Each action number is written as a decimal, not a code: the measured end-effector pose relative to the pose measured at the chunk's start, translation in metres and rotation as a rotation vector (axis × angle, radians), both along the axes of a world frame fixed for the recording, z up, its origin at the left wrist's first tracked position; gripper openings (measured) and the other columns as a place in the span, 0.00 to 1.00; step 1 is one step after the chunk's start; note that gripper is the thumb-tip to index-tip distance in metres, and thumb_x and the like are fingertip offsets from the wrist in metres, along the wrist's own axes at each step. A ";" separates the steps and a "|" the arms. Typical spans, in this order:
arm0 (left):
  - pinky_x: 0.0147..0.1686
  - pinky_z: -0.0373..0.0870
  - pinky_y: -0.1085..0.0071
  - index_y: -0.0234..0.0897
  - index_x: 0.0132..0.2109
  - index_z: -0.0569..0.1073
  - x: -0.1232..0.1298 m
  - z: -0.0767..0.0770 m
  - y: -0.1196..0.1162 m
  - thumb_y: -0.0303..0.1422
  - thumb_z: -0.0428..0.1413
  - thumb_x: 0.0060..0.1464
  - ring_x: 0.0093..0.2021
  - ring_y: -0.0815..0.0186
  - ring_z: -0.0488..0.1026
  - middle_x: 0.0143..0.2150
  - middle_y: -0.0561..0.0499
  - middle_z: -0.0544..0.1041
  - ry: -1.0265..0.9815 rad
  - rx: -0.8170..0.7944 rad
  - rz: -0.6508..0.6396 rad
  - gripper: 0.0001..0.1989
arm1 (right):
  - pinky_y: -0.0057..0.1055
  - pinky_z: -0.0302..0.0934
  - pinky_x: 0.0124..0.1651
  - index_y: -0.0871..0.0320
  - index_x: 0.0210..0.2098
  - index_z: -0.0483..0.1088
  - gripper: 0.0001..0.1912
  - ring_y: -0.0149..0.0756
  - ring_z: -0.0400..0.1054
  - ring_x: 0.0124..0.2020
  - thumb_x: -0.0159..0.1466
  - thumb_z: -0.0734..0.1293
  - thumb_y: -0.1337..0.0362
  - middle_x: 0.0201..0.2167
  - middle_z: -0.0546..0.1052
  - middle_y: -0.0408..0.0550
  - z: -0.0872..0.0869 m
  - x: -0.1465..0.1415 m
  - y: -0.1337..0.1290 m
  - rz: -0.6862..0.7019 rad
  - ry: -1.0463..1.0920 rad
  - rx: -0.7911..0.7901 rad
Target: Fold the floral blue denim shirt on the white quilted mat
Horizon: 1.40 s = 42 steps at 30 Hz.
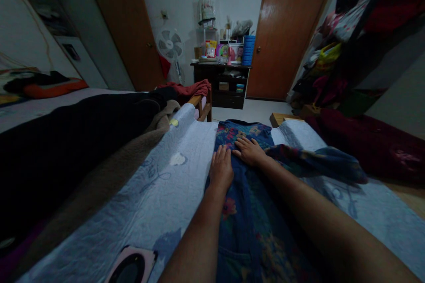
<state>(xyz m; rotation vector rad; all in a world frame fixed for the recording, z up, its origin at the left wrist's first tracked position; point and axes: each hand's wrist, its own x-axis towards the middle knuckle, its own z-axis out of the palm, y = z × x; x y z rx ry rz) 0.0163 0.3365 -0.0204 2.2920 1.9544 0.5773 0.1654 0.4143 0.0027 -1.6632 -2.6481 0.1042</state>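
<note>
A dark blue floral garment (232, 239) lies spread out lengthwise on a pale blue bedsheet (179, 185). One of its sleeves (332, 161) stretches to the right across the bed. My left hand (222, 168) rests flat on the garment's left edge, fingers extended toward its far end. Palm down on the upper part of the cloth is my right hand (249, 150), its fingers spread. Neither hand grips anything. My forearms cover part of the garment.
A pink and black device (133, 265) lies on the sheet at lower left. Dark clothing (83, 141) and a brown blanket (133, 154) are heaped to the left. On the right is a maroon cloth (372, 146). Beyond stand a dark cabinet (215, 88) and a fan (170, 45).
</note>
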 end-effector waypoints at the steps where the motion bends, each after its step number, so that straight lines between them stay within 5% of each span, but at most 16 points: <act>1: 0.68 0.49 0.61 0.31 0.65 0.63 0.001 -0.001 0.001 0.23 0.42 0.60 0.70 0.61 0.51 0.69 0.44 0.59 -0.010 -0.025 -0.063 0.26 | 0.55 0.41 0.66 0.54 0.64 0.59 0.29 0.48 0.45 0.69 0.70 0.51 0.47 0.69 0.56 0.52 0.004 0.008 0.000 -0.026 -0.010 0.010; 7: 0.67 0.51 0.57 0.37 0.65 0.63 0.004 -0.004 -0.003 0.33 0.44 0.64 0.69 0.58 0.54 0.69 0.45 0.60 0.004 -0.077 -0.133 0.24 | 0.42 0.50 0.61 0.62 0.57 0.67 0.22 0.49 0.58 0.61 0.67 0.61 0.59 0.58 0.68 0.60 0.034 0.066 -0.016 -0.217 -0.020 0.142; 11: 0.67 0.50 0.57 0.40 0.65 0.62 0.006 -0.002 -0.006 0.35 0.43 0.64 0.69 0.59 0.53 0.69 0.46 0.59 0.049 -0.080 -0.128 0.24 | 0.37 0.56 0.53 0.61 0.49 0.72 0.16 0.48 0.64 0.52 0.64 0.61 0.66 0.50 0.72 0.59 0.044 0.081 -0.042 -0.472 0.086 0.289; 14: 0.67 0.49 0.57 0.40 0.66 0.62 0.008 -0.002 -0.009 0.35 0.42 0.64 0.69 0.59 0.53 0.70 0.47 0.58 0.072 -0.073 -0.110 0.25 | 0.34 0.57 0.48 0.60 0.44 0.74 0.14 0.44 0.66 0.46 0.62 0.60 0.70 0.43 0.74 0.56 0.036 0.076 -0.062 -0.594 0.165 0.234; 17: 0.67 0.48 0.57 0.41 0.66 0.61 0.009 0.003 -0.008 0.35 0.43 0.63 0.70 0.59 0.52 0.70 0.47 0.57 0.077 -0.118 -0.105 0.25 | 0.35 0.57 0.47 0.57 0.48 0.73 0.17 0.45 0.64 0.48 0.59 0.64 0.67 0.49 0.71 0.56 0.016 0.067 -0.078 -0.615 0.219 0.204; 22: 0.62 0.58 0.60 0.44 0.60 0.69 0.010 0.028 0.011 0.36 0.44 0.61 0.65 0.60 0.60 0.66 0.50 0.66 -0.013 -0.307 -0.068 0.22 | 0.37 0.54 0.48 0.53 0.46 0.75 0.15 0.47 0.59 0.53 0.61 0.64 0.68 0.52 0.70 0.52 -0.014 0.062 -0.084 -0.578 0.334 0.277; 26: 0.51 0.67 0.53 0.42 0.53 0.74 0.026 0.041 0.028 0.39 0.40 0.63 0.56 0.50 0.69 0.57 0.42 0.72 -0.033 -0.320 0.111 0.22 | 0.37 0.51 0.48 0.54 0.39 0.77 0.15 0.44 0.59 0.50 0.60 0.62 0.73 0.46 0.74 0.50 -0.013 0.068 -0.081 -0.556 0.428 0.366; 32: 0.53 0.62 0.50 0.46 0.57 0.70 0.051 0.025 0.029 0.51 0.46 0.58 0.57 0.46 0.65 0.57 0.41 0.69 -0.024 -0.147 0.374 0.26 | 0.37 0.48 0.49 0.57 0.32 0.74 0.12 0.43 0.60 0.47 0.59 0.60 0.74 0.39 0.76 0.50 0.001 0.080 -0.084 -0.625 0.485 0.537; 37: 0.57 0.57 0.49 0.44 0.60 0.67 0.047 0.018 0.030 0.56 0.45 0.56 0.59 0.45 0.62 0.59 0.39 0.67 0.018 -0.182 0.256 0.32 | 0.35 0.49 0.43 0.58 0.32 0.74 0.14 0.42 0.64 0.43 0.60 0.58 0.74 0.37 0.77 0.51 0.007 0.086 -0.086 -0.739 0.394 0.426; 42: 0.63 0.43 0.41 0.46 0.66 0.58 0.045 0.017 0.035 0.54 0.46 0.56 0.69 0.46 0.49 0.68 0.42 0.58 0.028 -0.258 -0.001 0.35 | 0.30 0.50 0.35 0.57 0.32 0.75 0.13 0.38 0.69 0.35 0.56 0.60 0.74 0.31 0.78 0.49 0.013 0.098 -0.084 -0.732 0.366 0.116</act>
